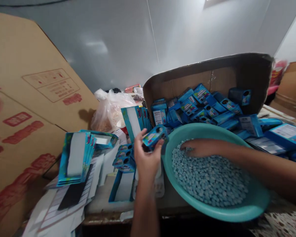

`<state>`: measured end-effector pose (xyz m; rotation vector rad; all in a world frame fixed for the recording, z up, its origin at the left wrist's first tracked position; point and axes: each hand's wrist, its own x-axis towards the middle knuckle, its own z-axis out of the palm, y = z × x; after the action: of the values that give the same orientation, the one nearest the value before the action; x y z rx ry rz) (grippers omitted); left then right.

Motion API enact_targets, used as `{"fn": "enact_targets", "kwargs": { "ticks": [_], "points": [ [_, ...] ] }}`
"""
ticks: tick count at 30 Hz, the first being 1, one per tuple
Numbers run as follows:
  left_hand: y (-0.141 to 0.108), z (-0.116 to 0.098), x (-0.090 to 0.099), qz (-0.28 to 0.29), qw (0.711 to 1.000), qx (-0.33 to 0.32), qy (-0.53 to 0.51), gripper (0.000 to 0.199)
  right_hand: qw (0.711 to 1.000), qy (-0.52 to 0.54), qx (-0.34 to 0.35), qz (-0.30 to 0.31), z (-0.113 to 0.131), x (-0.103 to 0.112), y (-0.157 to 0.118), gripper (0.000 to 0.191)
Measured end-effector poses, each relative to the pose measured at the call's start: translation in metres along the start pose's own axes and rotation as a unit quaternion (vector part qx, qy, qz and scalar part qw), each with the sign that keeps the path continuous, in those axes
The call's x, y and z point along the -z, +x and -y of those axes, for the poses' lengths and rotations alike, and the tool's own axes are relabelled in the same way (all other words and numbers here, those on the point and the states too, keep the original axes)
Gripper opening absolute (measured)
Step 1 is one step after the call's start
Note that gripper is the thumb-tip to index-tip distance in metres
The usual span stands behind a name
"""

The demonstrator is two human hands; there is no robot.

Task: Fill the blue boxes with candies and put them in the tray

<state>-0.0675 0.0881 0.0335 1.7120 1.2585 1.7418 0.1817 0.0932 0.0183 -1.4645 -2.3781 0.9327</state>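
Note:
My left hand (pixel 148 161) is closed around a small blue box (pixel 155 135) with colourful print, held tilted at the left rim of a turquoise basin (pixel 236 215). Many pale blue candies (pixel 209 181) fill the basin. My right hand (pixel 199 147) reaches in from the right, its fingertips dug into the candies; whether they grip any is hidden. Under the left wrist, partly covered, lies a light-coloured flat device (pixel 160 187). Left of it stand several small blue boxes (pixel 124 158) in a row, behind an open blue tray box (pixel 123 186) with a white inside.
Behind the basin, a large cardboard carton (pixel 212 70) holds many blue boxes (pixel 189 105). Stacked blue display trays (pixel 75 158) and paper sheets (pixel 64 204) lie at left, beside a big brown carton (pixel 22 98). A plastic bag (pixel 111 108) sits near the wall.

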Motion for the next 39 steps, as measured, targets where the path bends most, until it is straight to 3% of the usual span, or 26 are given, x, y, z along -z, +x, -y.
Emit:
{"fn": "enact_targets", "kwargs": {
  "ticks": [3,6,9,12,15,18,21,24,30,39],
  "points": [
    [0.007,0.019,0.049,-0.031,0.995,-0.026,0.089,0.061,0.992,-0.068,0.007,0.108,0.009,-0.012,-0.005,0.057],
    [0.006,0.052,0.083,0.063,0.997,0.033,0.03,0.061,0.984,-0.094,0.035,0.145,0.015,-0.019,-0.005,0.081],
    [-0.001,0.08,0.093,0.19,0.976,0.097,-0.039,0.064,0.98,-0.082,0.029,0.179,0.019,-0.022,-0.003,0.091],
    [-0.008,0.09,0.09,0.226,0.968,0.079,-0.08,0.076,0.974,-0.035,0.006,0.223,0.023,-0.023,-0.004,0.094],
    [-0.014,0.088,0.089,0.135,0.985,0.001,-0.111,0.083,0.977,-0.024,-0.001,0.213,0.024,-0.024,-0.006,0.086],
    [-0.019,0.087,0.096,0.004,0.991,-0.061,-0.122,0.068,0.985,-0.024,0.014,0.172,0.021,-0.024,-0.008,0.066],
    [-0.022,0.087,0.104,-0.066,0.993,-0.059,-0.073,0.062,0.988,0.0,0.047,0.148,0.015,-0.021,-0.007,0.041],
    [-0.024,0.086,0.105,-0.11,0.992,-0.048,-0.026,0.057,0.991,0.0,0.062,0.118,0.009,-0.016,-0.003,0.022],
    [-0.026,0.087,0.104,-0.177,0.983,-0.036,0.03,0.043,0.995,-0.037,0.043,0.077,0.009,-0.008,-0.002,0.01],
    [-0.027,0.091,0.106,-0.188,0.982,-0.014,0.02,0.043,0.996,-0.041,0.061,0.042,0.003,-0.009,-0.003,0.006]
  ]
}}
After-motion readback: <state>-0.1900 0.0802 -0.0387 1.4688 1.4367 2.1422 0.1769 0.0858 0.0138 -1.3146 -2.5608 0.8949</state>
